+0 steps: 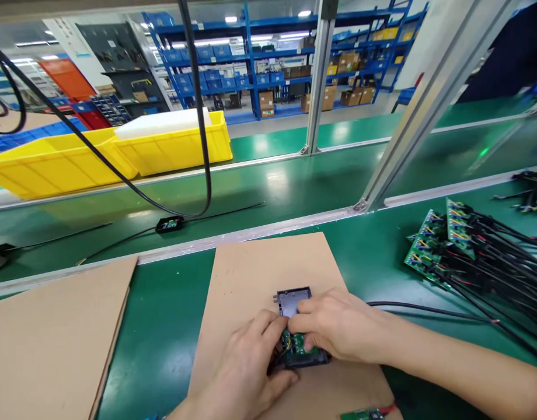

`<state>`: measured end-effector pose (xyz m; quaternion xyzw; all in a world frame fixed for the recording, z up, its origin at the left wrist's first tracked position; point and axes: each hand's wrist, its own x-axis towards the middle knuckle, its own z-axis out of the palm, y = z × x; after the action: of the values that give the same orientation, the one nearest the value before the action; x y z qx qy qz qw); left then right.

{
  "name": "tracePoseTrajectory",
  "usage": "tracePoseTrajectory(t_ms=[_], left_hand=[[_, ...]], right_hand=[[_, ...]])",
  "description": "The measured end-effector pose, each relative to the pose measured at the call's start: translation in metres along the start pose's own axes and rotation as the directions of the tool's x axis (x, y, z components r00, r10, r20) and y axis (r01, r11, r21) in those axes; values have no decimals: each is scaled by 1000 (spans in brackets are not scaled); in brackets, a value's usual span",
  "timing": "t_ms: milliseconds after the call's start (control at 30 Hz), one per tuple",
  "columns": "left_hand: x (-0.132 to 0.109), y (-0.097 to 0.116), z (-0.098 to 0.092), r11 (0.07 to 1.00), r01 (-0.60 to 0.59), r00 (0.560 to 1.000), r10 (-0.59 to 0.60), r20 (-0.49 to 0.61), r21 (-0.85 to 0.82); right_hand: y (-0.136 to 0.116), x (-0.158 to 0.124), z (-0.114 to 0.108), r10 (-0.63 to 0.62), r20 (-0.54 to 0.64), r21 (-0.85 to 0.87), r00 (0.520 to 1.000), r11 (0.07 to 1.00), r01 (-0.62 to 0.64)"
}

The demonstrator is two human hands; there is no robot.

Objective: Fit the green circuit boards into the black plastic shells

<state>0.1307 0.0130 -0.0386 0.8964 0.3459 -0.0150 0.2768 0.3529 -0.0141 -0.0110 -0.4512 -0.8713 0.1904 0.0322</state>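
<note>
A small open black plastic case (294, 291) lies on a cardboard sheet in front of me. A grey panel (289, 303) shows in its far part, and a green circuit board (298, 343) with thin wires is in its near part. My left hand (256, 353) grips the case's left side, thumb by the near edge and fingertips by the wires. Reaching in from the right, my right hand (334, 324) has its fingers curled over the case and pressed on the board. The fingertips partly hide the board. A black cable (426, 309) runs rightward from behind my right forearm.
The cardboard sheet (246, 274) rests on a green bench, with more cardboard (53, 344) at left. Wired circuit boards (430, 245) are piled right. Another green board (362, 415) lies at the near edge. A metal post (408, 128) and hanging black cable (198, 105) stand ahead; yellow bins (176, 146) sit beyond.
</note>
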Motion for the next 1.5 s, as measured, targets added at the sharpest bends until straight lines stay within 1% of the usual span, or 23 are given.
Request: tracePoseTrajectory(t_ms=[133,200,333,500,600,667,767,833,967,1000,1033,1067,1100,1133,1167,1200,1233,1267,1300,1400,1500], left_hand=[[-1,0,2,998,-9,1000,9,5,-60],[-1,-1,5,998,-26,1000,26,-18,-53],[-2,-2,9,997,-68,997,67,-47,-21],[-5,0,11,997,-76,994,75,-73,-5],[-11,-2,7,996,-70,994,64,-84,-61],[-15,-4,2,994,-27,998,21,-59,-104],[-17,-2,-6,992,45,998,-39,55,-116],[-16,2,-9,994,54,995,-46,93,-91],[-12,12,-9,994,15,999,-19,40,108],[-11,14,-9,991,13,999,-17,35,131],[-10,15,-8,993,28,999,-32,38,111],[-9,16,-7,997,65,996,-67,55,41],[-8,15,-6,989,127,989,-120,88,-71],[-7,14,-4,958,207,974,-183,133,-199],[-6,12,-1,903,292,952,-243,184,-315],[-5,10,2,844,359,930,-290,225,-399],[-5,9,4,803,400,915,-322,244,-442],[-6,7,6,794,415,909,-343,236,-444],[-7,7,7,814,410,912,-355,206,-411],[-10,13,4,903,363,931,-341,131,-228],[-10,22,-2,938,332,939,-318,134,-100]], right_hand=[[-1,-3,8,-1,-3,-1,1000,1000,1],[-1,-5,16,-10,-32,-31,999,999,9],[-5,-9,28,7,-113,-108,994,994,-19],[-13,-11,26,-24,-118,-131,993,991,9],[-15,-10,25,-16,-118,-106,993,994,3],[-15,-9,26,-6,-116,-77,993,997,-3],[-13,-8,28,1,-135,-45,991,999,-7],[-12,-8,31,10,-153,-31,988,999,-15],[-9,-10,36,40,-142,-9,989,999,-42],[-8,-10,38,49,-139,-10,989,999,-51],[-8,-11,39,55,-138,-14,989,998,-58],[-7,-11,40,60,-138,-16,989,998,-63],[-7,-11,40,63,-135,-19,989,998,-66],[-7,-11,40,62,-130,-18,990,998,-65],[-7,-11,40,60,-126,-13,990,998,-62],[-7,-11,39,56,-125,-4,991,998,-57],[-7,-11,37,50,-124,5,991,999,-50],[-8,-11,36,43,-124,15,991,999,-42],[-8,-10,35,36,-127,23,991,999,-33],[-9,-10,33,18,-146,30,989,999,-14],[-10,-12,32,20,-156,28,988,999,-16]])
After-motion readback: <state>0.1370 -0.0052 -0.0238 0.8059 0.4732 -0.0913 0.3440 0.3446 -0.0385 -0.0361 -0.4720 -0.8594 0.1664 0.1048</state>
